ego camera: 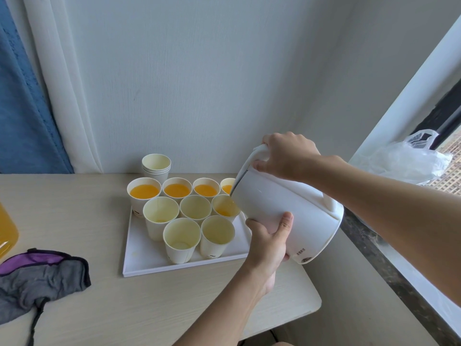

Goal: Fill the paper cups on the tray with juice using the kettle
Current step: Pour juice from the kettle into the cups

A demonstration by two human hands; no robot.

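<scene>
From the head view, we grasp the kettle [287, 216] with both hands. Our right hand [287, 156] is clenched round the handle at the top, and our left hand [268, 236] cradles the lower wall, thumb and fingers spread round it. The kettle is tipped, its long axis running from the base, which sits up and to the right of our left hand, down to the spout, which is left of our right hand and below it. The spout hangs just over the rim of the cup being filled [225, 208], the right-hand one of the middle row, and orange juice shows in its bottom.

Everything we still have to reach lies left of both hands, on the white tray [149, 260]. Beyond the spout, the back row [177, 190] of four cups looks full. The middle cup [195, 208] and the left cup [161, 211] of the middle row hold little or nothing, and so do the two front cups [181, 236], which stand just left of our left hand. We judge that hand is the nearer one to knock them, since they stand close together.

Further left and beyond the tray is a stack of spare cups [156, 166]. Far to the left on the table [74, 196] lie a grey and purple cloth [42, 273] and a juice bottle [6, 233]. A plastic bag [404, 161] sits right of our right hand on the sill
</scene>
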